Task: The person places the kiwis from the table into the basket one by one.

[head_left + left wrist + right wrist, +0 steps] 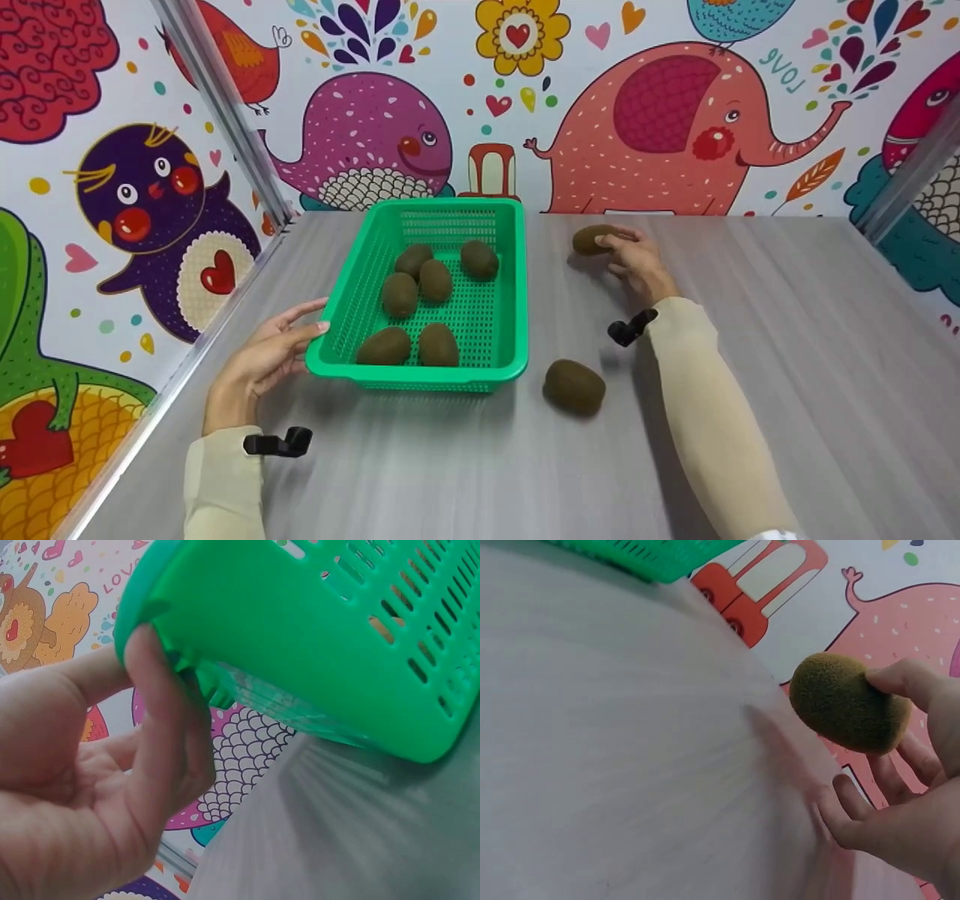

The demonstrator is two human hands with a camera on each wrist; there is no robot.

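A green plastic basket with slotted sides stands on the table, several brown kiwis lying inside, one of them by the right wall. At its left side my left hand grips the rim near the front corner. The left wrist view shows that hand with a fingertip against the rim. Right of the basket, toward the back wall, my right hand pinches a kiwi between thumb and fingers, raised over the table. Another kiwi lies on the table, right of the basket's front corner.
The grey table reaches back to a wall printed with cartoon animals. A second printed panel closes off the left side, with a metal post at the corner. Black wrist cameras sit on both sleeves.
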